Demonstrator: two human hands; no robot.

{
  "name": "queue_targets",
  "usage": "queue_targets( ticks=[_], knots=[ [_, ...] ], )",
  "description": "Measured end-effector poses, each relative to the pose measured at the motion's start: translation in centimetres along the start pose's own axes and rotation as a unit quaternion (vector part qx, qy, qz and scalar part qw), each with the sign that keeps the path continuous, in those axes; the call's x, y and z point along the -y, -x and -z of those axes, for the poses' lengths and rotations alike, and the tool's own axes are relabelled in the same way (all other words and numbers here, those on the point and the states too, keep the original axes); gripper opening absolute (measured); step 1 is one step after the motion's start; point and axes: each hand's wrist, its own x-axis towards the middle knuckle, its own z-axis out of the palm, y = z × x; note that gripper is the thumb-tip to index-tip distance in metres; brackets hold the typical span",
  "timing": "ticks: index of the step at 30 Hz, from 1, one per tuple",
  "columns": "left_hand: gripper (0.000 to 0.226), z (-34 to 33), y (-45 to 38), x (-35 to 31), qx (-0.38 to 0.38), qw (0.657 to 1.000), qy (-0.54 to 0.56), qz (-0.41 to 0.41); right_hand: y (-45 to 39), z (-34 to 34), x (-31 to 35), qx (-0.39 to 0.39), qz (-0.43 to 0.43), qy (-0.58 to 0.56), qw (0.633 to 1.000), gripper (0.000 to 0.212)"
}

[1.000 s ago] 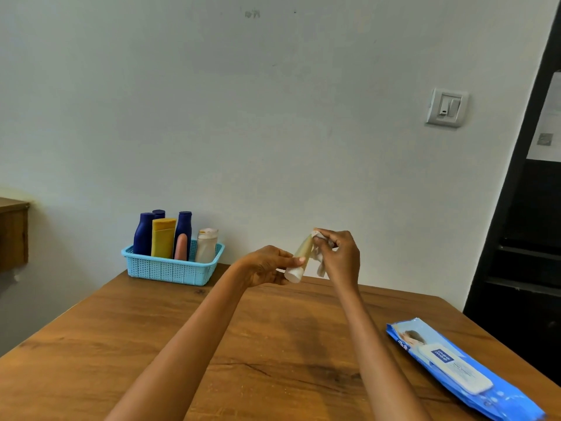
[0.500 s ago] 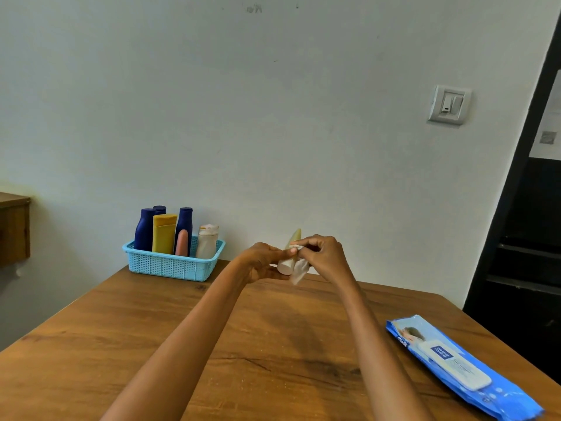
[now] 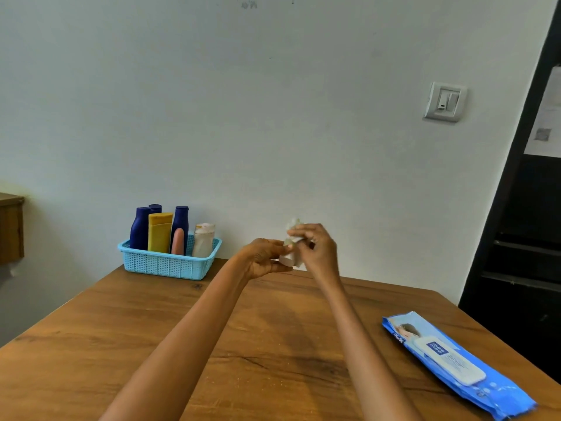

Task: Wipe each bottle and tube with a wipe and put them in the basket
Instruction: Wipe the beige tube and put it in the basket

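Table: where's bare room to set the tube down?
Bare wood between the basket and the wipes pack, under both forearms, and the near-left table corner. Crowded: inside the basket, packed with bottles. The left hand and right hand hold the tube above the far edge.

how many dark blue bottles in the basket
3, all at the left and back of the basket: front left, one behind it showing only a cap, one right of the yellow tube. Others may be hidden.
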Motion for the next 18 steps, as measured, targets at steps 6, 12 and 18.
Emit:
queue_targets(
  ticks=[6, 12, 18],
  knots=[
    [0.018, 1.0, -0.3, 0.0, -0.014, 0.998, 0.044, -0.031, 1.1, -1.6, -0.7, 0.077, 0.013, 0.004, 0.997, 0.030],
    [0.020, 0.6, -0.1, -0.8, 0.024, 0.998, 0.045, -0.027, 0.3, -1.2, -0.3, 0.105, -0.015, -0.006, 0.994, 0.039],
    [0.029, 0.2, 0.1, -0.3, 0.077, 0.997, 0.003, 0.028, -0.4, 0.0, -0.9, 0.096, -0.092, -0.042, 0.990, 0.042]
  ],
)
